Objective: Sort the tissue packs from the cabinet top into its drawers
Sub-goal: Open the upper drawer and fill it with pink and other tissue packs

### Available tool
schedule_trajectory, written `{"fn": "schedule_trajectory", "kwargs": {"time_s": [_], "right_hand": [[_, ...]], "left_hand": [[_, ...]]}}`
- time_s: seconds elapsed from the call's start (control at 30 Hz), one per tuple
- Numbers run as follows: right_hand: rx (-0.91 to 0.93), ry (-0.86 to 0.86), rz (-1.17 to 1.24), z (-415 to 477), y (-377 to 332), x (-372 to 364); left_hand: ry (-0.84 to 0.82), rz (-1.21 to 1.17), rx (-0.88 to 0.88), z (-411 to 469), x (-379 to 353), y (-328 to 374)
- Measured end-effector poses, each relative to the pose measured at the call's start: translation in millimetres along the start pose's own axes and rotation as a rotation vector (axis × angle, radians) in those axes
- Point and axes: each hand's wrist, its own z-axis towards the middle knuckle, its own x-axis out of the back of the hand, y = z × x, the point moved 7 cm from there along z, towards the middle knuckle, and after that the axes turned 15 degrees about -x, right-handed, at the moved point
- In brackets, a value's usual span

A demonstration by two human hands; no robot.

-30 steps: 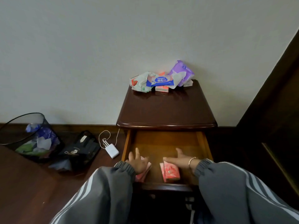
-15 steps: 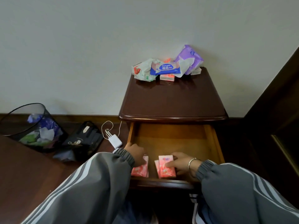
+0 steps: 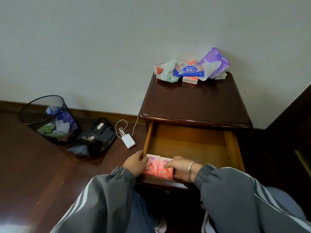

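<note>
— What is different now? A moment ago I saw a gap between those two.

— The gap is closed. The left pink pack (image 3: 152, 167) and the right pink pack (image 3: 165, 171) lie flat between the two hands and touch side by side; a second ago they were apart. Both have also slid toward the left hand (image 3: 135, 165), so the pair sits in the near corner of the drawer (image 3: 190, 140), against the side wall just outside that hand.

— Are the hands free?

— No. The left hand has its fingers curled on the outer edge of the left pink pack. The right hand (image 3: 179, 166) lays its forefinger over the right pink pack, with the thumb, I think, at the near edge, so it pinches it.

— And what does it mean for the sorting?

— I judge this pair is placed and is only being squared. Much of the drawer's floor shows beyond the hands, so there is room for more. But the heap of packs (image 3: 168, 73) lies far beyond both hands, at the back of the cabinet top (image 3: 193, 101): a blue pack (image 3: 189, 71), a purple pack (image 3: 217, 61), and some white and pink ones. Most of the work is not yet done. The hands must let go and reach up there, I suppose.
</note>
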Motion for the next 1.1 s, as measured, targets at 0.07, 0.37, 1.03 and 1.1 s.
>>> {"fn": "schedule_trajectory", "kwargs": {"time_s": [0.07, 0.37, 1.03, 1.1], "right_hand": [[-0.018, -0.068, 0.006, -4, -2, -9], [0.048, -0.082, 0.065, -37, 3, 6], [0.309, 1.114, -0.770, -55, -166, 263], [0.278, 1.138, -0.812, -38, -166, 263]], "left_hand": [[-0.005, -0.006, 0.008, 0, 0, -1], [-0.016, -0.078, 0.041, -4, 4, 2], [0.386, 0.458, -0.582, 132, 88, 160], [0.365, 0.564, -0.620, 160, 82, 177]]}}
